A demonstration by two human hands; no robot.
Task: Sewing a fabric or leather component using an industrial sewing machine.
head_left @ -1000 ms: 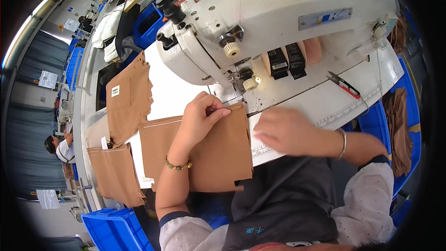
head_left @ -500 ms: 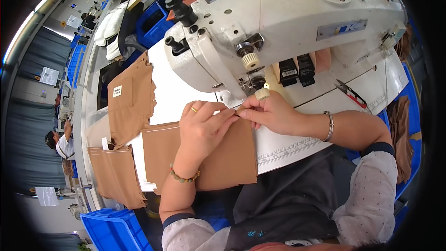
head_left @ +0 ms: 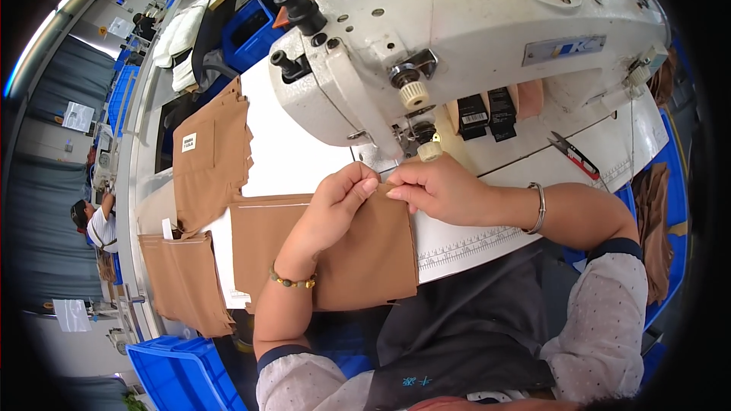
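Both hands meet at the top edge of a stack of brown fabric panels on the white table, just below the needle area of a white sewing machine. My left hand is closed, thumb pressed against bent fingers at the fabric's upper edge. Close beside it, my right hand pinches the same edge near the panel's upper right corner. The fingertips nearly touch, and the bit of cloth between them is mostly hidden.
More brown panels with a white label lie to the left, above another brown stack. Red-and-black scissors rest at right. Black label strips sit under the machine arm. A blue crate stands lower left.
My left hand has turned and its fingers have curled in more. My right hand has closed further and shifted slightly. Both stay at the fabric's upper edge.
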